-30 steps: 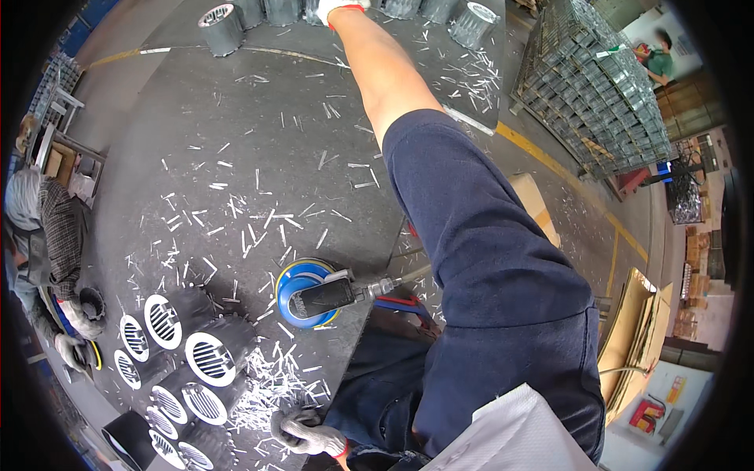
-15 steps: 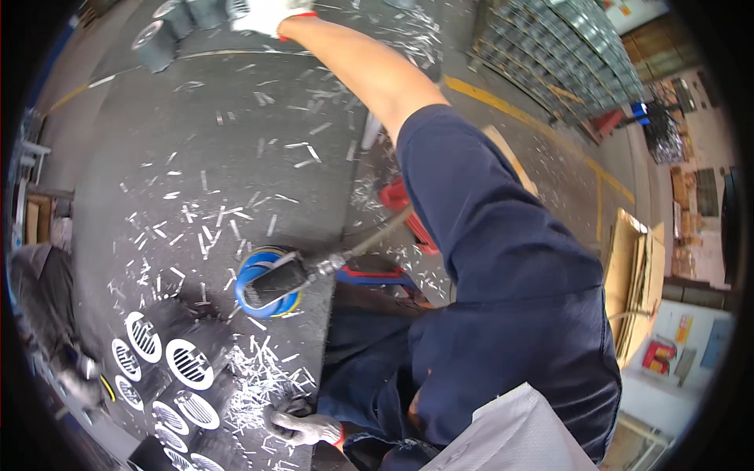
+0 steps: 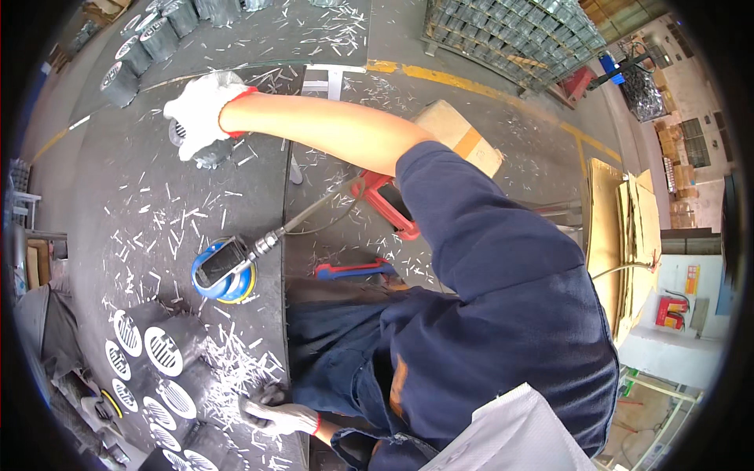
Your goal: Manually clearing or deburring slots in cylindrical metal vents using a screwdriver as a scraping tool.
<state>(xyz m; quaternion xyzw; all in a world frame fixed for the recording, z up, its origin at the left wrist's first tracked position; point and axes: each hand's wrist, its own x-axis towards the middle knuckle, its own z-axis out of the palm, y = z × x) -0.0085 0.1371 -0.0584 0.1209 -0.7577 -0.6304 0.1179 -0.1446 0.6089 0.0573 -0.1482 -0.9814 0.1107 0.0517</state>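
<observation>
My right hand [image 3: 206, 114], in a white glove with a red cuff, reaches across the bench and is closed around a dark grey metal cylinder [image 3: 210, 155] with a slotted, bright end face. The glove hides much of it. My left hand [image 3: 276, 416], in a grey-palmed glove, rests at the near bench edge beside a heap of thin silvery strips [image 3: 239, 369]. Its thumb and fingers are apart, with nothing visible in them. Between the hands lies a blue round sander [image 3: 224, 271] with a hose. Several slotted cylinders [image 3: 163, 351] stand at the lower left.
More cylinders [image 3: 157, 38] line the far bench. Loose strips litter the dark bench top [image 3: 118, 180] and floor. A red stool [image 3: 389, 206] and a cardboard box [image 3: 459, 137] stand beside the bench. Another person's arm [image 3: 55, 337] shows at left. A stacked pallet [image 3: 510, 39] stands behind.
My right hand has drawn back from the far bench to the nearer one, bringing the cylinder along. My left hand stays by the strips. The whole view has shifted.
</observation>
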